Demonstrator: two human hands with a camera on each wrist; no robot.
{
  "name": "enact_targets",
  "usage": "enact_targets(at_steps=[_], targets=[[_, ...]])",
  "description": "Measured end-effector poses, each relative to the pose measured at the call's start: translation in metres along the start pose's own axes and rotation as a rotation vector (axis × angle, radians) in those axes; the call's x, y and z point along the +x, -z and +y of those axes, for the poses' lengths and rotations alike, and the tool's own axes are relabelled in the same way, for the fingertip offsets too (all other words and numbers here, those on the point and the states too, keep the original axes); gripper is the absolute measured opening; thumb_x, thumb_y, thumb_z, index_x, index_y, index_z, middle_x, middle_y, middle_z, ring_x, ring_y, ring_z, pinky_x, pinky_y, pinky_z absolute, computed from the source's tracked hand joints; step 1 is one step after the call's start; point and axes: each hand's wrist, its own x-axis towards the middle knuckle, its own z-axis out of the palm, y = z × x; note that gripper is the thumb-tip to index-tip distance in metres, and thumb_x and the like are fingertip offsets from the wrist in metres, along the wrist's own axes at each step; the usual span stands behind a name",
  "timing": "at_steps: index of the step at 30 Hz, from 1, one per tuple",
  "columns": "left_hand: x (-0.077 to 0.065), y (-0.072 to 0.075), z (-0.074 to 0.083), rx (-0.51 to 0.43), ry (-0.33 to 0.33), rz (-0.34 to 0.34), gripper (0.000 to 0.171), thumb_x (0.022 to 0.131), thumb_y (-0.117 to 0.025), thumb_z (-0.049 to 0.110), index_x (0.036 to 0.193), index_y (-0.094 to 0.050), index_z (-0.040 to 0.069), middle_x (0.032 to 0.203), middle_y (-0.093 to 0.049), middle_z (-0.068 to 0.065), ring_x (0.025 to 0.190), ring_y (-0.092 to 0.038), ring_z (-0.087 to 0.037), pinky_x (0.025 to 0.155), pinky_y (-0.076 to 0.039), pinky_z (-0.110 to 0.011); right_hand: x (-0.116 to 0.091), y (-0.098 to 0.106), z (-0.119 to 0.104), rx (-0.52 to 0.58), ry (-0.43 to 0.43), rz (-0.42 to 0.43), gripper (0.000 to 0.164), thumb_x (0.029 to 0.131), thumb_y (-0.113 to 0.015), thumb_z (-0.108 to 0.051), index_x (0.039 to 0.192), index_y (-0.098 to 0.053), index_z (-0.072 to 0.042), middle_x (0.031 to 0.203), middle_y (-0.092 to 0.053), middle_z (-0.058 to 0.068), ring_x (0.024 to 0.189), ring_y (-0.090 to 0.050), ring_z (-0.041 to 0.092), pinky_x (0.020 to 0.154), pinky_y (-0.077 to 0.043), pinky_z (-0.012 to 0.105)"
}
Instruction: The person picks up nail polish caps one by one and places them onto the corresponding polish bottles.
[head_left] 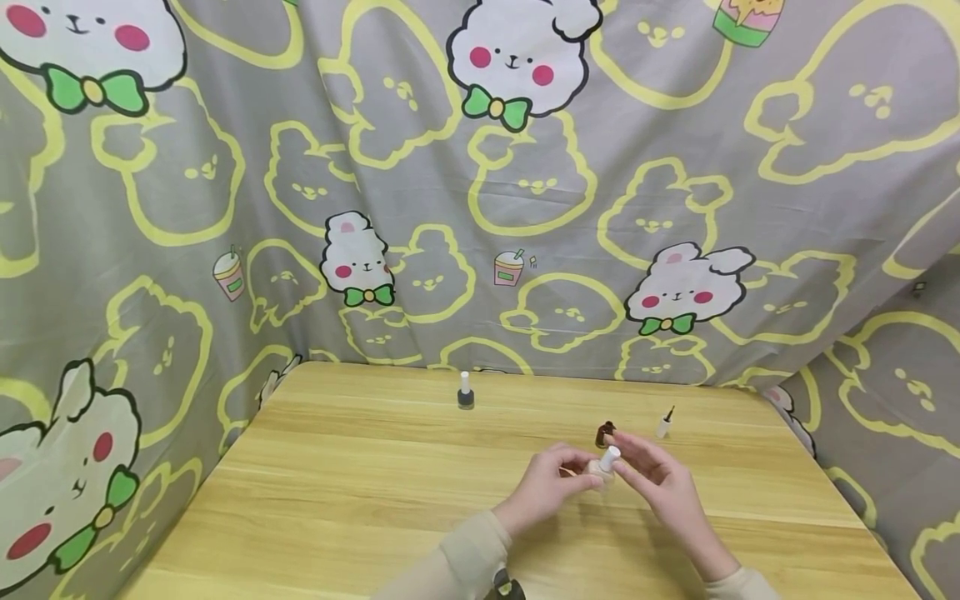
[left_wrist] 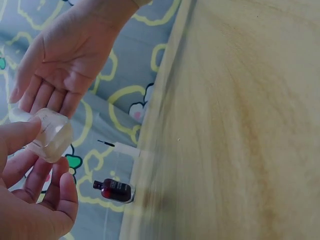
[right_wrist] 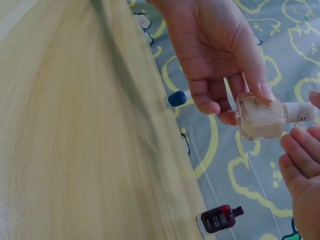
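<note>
My left hand point(head_left: 551, 483) grips a pale, see-through nail polish bottle point(right_wrist: 260, 121) by its body, thumb on the lettered face. The bottle is tilted, its white cap point(right_wrist: 300, 112) towards my right hand point(head_left: 667, 479). That hand has its thumb and extended fingers around the cap's end; whether they touch it I cannot tell. Just beyond the hands stands a dark red nail polish bottle point(head_left: 603, 435) with its neck bare. To its right, a white brush cap point(head_left: 664, 427) is upright on the table, dark brush pointing up.
Towards the back of the wooden table point(head_left: 360, 450), a dark blue nail polish bottle point(head_left: 466, 399) stands with a white cap on. A grey curtain point(head_left: 420, 192) with rabbit prints hangs behind the table and along both sides.
</note>
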Motion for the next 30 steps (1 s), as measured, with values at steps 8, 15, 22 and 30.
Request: enact_targets(at_steps=[8,15,22,30], targets=[[0.0006,0.001,0.001,0.004,0.001,-0.028,0.028,0.088,-0.071,0.022,0.112,-0.071,0.007,0.098,-0.065,0.0,0.087,-0.053,0.005,0.078,-0.05,-0.016,0.0006,0.0015,0.0039,0.056,0.066,-0.063,0.036,0.093,-0.054,0.009,0.129,-0.051,0.016,0.128,-0.066,-0.003,0.115,-0.062,0.003,0.091,-0.049,0.012],[0.0004,0.0005,0.0016,0.01,-0.002,-0.031,0.028,0.089,-0.071,0.022,0.112,-0.071,0.007,0.099,-0.065,0.0,0.088,-0.053,0.006,0.079,-0.05,-0.016,-0.0016,0.0024,0.0042,0.002,0.028,-0.04,0.031,0.094,-0.055,0.007,0.124,-0.056,0.014,0.121,-0.07,-0.006,0.107,-0.065,-0.002,0.088,-0.05,0.012],[-0.0001,0.0009,0.0027,0.009,0.012,-0.031,0.027,0.088,-0.072,0.022,0.111,-0.072,0.006,0.097,-0.064,0.0,0.086,-0.053,0.005,0.078,-0.05,-0.017,-0.0023,0.002,0.0026,-0.067,-0.041,0.004,0.028,0.091,-0.061,0.004,0.118,-0.06,0.012,0.11,-0.073,-0.013,0.099,-0.066,-0.004,0.085,-0.051,0.013],[-0.0003,-0.0001,0.0003,0.004,0.004,-0.024,0.027,0.086,-0.075,0.021,0.109,-0.072,0.007,0.096,-0.065,0.0,0.085,-0.055,0.004,0.077,-0.051,-0.017,-0.0025,0.0009,0.001,-0.143,-0.113,0.062,0.023,0.088,-0.068,-0.001,0.109,-0.064,0.007,0.097,-0.072,-0.015,0.09,-0.067,-0.002,0.081,-0.051,0.013]])
